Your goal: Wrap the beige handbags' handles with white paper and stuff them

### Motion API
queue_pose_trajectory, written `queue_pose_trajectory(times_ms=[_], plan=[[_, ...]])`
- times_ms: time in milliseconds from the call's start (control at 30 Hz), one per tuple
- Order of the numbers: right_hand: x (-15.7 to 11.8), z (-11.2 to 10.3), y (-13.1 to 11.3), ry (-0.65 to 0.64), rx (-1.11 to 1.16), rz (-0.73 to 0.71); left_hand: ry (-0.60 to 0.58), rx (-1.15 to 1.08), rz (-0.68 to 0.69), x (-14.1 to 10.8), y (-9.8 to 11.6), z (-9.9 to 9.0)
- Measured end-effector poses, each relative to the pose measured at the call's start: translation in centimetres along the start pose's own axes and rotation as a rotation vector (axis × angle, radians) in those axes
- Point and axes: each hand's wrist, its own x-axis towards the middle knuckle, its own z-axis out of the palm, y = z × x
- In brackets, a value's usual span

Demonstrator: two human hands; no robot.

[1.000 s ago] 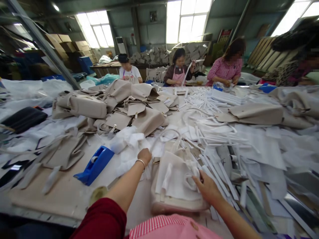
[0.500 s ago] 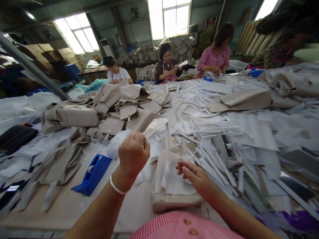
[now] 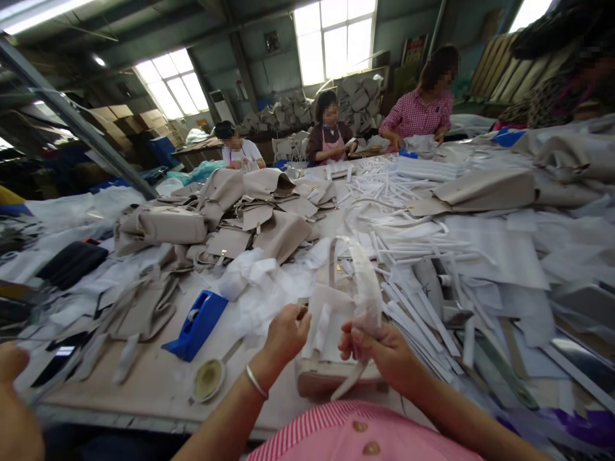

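A beige handbag point(image 3: 314, 384) lies in front of me, with white sheet point(image 3: 334, 320) and a small rolled white piece on it. My right hand point(image 3: 384, 352) is closed around a handle strap point(image 3: 364, 275) loosely wrapped in translucent film; the strap arches up above the bag, its lower end hanging below my fingers. My left hand point(image 3: 287, 330) hovers at the bag's left edge, fingertips curled and pinched together. Whatever they hold, if anything, is too small to make out. A blue tape dispenser point(image 3: 199, 323) stands left of my left hand.
A round tape roll or dish point(image 3: 209, 379) lies beside my left forearm. Beige bags point(image 3: 163, 224) pile up behind, white strips point(image 3: 418, 320) lie to the right. Another person's hand point(image 3: 12, 365) shows at the left edge. Several co-workers sit or stand across the table.
My left hand came down from its raised fist to the bag's left side. My right hand, earlier loose above the bag, now grips the film-wrapped handle. Another person's hand appeared at left.
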Motion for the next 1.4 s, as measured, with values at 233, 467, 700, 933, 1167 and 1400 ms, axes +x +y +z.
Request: queue_pose_trajectory(times_ms=[233,467,700,933,1167,1400], plan=[[-3.0,-1.5,-3.0,0.063,-0.206,-0.149,-0.283,0.283,0.361,7.3,-2.0,5.9],[-3.4,-1.9,-2.4,0.157,-0.334,-0.126,-0.509,0.329,0.007,6.9,-6.8,9.8],[-0.5,-0.7,-0.9,0.093,-0.345,-0.057,-0.504,0.257,-0.064,5.3,-8.2,10.7],[0.4,0.1,-1.0,0.126,-0.380,-0.031,-0.300,0.072,-0.238,0.1,-8.6,7.7],[0.2,0.9,-0.2,0.113,-0.404,0.031,-0.532,-0.042,-0.482,-4.5,-7.9,6.2],[-0.1,1.0,0.8,0.016,-0.309,0.113,-0.593,0.065,-0.438,-4.6,-6.0,4.1]])
